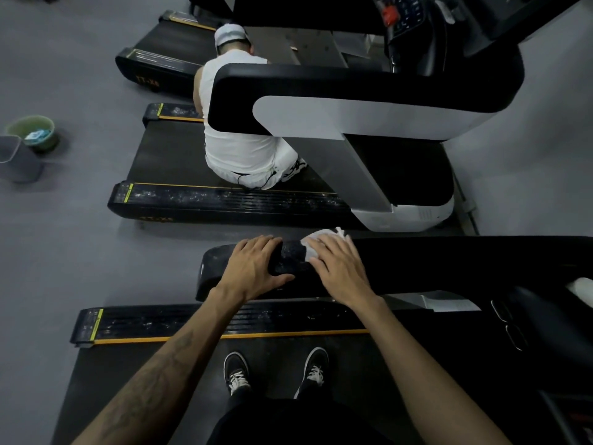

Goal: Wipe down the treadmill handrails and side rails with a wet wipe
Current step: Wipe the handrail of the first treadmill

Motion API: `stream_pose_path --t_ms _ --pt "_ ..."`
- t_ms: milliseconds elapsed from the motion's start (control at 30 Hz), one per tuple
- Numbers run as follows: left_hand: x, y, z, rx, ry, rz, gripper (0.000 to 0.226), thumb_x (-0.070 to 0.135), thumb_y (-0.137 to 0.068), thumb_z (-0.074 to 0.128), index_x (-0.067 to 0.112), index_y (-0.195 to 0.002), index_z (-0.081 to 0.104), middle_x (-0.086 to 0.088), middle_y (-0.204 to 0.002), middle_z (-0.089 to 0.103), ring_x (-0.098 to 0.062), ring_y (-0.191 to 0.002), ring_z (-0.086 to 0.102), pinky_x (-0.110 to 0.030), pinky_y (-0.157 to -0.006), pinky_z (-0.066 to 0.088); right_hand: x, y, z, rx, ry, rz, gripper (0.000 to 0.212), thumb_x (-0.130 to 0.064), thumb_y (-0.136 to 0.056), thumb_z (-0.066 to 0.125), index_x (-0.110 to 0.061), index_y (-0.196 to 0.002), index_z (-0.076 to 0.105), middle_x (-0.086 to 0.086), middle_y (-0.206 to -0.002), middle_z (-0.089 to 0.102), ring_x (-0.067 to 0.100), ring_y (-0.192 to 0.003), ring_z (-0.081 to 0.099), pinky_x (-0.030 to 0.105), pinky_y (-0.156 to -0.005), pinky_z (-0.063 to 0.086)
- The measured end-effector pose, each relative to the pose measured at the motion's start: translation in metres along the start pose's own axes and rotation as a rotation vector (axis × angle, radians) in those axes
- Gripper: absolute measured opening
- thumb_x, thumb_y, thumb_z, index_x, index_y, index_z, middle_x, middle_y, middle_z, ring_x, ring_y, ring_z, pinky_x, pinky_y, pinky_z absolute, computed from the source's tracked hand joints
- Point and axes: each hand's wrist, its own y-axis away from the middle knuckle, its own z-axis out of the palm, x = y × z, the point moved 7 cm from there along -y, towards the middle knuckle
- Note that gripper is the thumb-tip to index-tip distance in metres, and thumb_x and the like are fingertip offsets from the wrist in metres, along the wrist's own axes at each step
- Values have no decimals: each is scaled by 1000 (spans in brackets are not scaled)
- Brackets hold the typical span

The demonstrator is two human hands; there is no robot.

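Observation:
I stand on a treadmill belt, facing its left black handrail [449, 264], which runs across the middle of the view. My left hand [253, 268] grips the handrail's rounded end, fingers over the top and thumb on the near side. My right hand [337, 264] lies flat on a white wet wipe [313, 240] and presses it onto the top of the handrail, just right of my left hand. Most of the wipe is hidden under my palm. Below the handrail lies the dusty black side rail [192, 322] with an orange stripe.
A person in white [237, 130] crouches on the neighbouring treadmill [224, 200], behind its black and white handrail [353, 101]. A green bowl [32, 133] and a grey bin [16, 159] stand on the grey floor at the left. My shoes [237, 370] rest on the belt.

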Motion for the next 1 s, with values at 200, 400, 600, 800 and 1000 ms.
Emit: stream_pose_path --t_ms 200,400,600,800,1000 --pt "-13 8 -11 43 -7 9 93 76 -79 64 17 -149 46 -6 -151 51 -25 -139 47 -42 -119 31 -11 -19 8 -75 79 171 41 -35 -109 34 -23 -140 58 -3 -135 61 19 -136 43 51 -126 -2" --pt "-37 21 -10 58 0 -76 106 90 -71 44 17 -147 50 -6 -149 53 -26 -141 46 -46 -122 27 -48 -38 31 -128 38 160 44 -38 -109 30 -26 -143 56 -3 -135 62 19 -133 47 46 -125 8" --pt "-44 24 -8 21 31 -78 104 86 -72 44 16 -149 48 -8 -149 53 -26 -141 46 -47 -124 24 -58 -8 31 -43 46 -53 58 -42 -104 21 -23 -153 46 0 -156 46 23 -146 36 40 -123 9" --pt "-42 23 -10 25 48 -79 97 77 -76 64 14 -148 49 -8 -146 56 -27 -139 47 -46 -124 23 -38 3 26 -48 135 57 64 -46 -102 15 -23 -158 35 2 -166 31 23 -156 20 47 -126 4" --pt "-41 25 -11 13 70 -91 95 74 -78 66 13 -148 48 -8 -147 54 -25 -141 45 -46 -125 21 -69 -27 40 -102 129 215 75 -50 -99 9 -9 -155 37 9 -154 46 26 -147 33 48 -127 11"
